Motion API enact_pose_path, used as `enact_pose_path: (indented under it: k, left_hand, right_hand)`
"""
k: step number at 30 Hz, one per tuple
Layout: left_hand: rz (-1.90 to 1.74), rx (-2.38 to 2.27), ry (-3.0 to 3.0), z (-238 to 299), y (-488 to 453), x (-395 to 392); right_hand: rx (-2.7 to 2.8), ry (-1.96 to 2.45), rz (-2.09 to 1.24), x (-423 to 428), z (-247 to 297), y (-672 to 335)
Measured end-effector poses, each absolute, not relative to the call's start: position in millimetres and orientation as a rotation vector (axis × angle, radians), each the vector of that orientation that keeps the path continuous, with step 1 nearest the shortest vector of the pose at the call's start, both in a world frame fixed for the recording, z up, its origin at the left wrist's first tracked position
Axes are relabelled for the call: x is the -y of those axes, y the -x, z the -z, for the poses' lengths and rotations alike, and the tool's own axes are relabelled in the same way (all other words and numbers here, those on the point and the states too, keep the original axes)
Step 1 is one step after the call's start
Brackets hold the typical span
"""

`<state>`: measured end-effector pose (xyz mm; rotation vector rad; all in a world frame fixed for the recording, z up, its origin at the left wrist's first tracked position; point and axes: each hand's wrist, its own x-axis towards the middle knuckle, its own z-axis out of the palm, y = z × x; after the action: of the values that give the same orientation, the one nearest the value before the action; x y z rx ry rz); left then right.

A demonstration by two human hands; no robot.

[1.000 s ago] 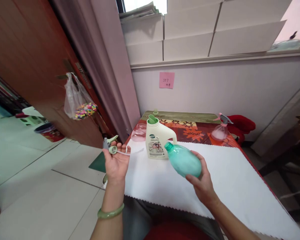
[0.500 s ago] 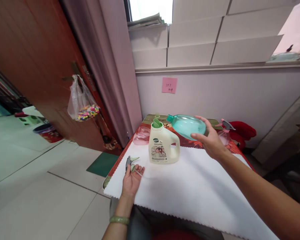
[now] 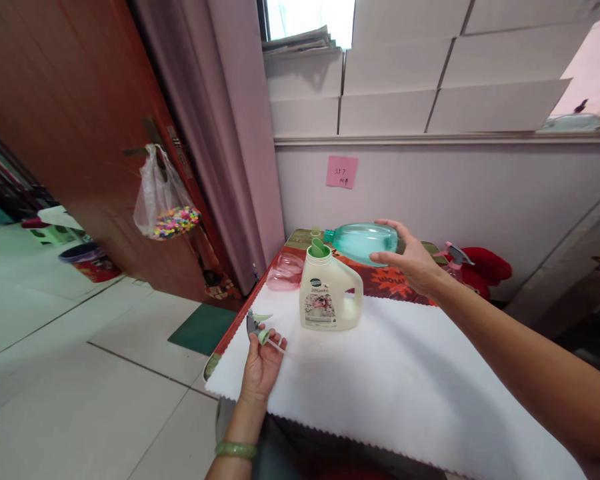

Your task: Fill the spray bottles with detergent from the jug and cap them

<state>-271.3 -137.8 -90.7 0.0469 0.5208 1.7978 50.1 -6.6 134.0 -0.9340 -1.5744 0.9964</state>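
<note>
Table (image 3: 391, 283) under white cloth (image 3: 405, 387), brown door (image 3: 75, 127), right hand (image 3: 411, 264) clasping teal bottle (image 3: 363, 240), left hand (image 3: 263, 363) pinching sprayer head (image 3: 255, 321)

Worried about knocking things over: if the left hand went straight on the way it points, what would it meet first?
Probably the pink bottle ahead; the left hand, holding a spray head, seems aimed just left of the jug. Depth is unclear.

My right hand (image 3: 405, 260) has carried the bottle (image 3: 363, 241) from low over the cloth (image 3: 405, 387) up and away from me. It now lies level beyond the jug (image 3: 327, 293), neck pointing left. My left hand (image 3: 261, 367) has dropped the spray head (image 3: 257, 323) down to the table's near left edge.
</note>
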Motion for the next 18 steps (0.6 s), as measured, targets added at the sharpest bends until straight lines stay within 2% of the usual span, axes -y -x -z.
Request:
enact_pose_path:
  k: [18]
  left_hand:
    - [-1.796,-0.642,-0.073,97.0,269.0,134.8]
  right_hand:
    - [1.609,1.054,-0.993,12.5,-161.8,-51.0]
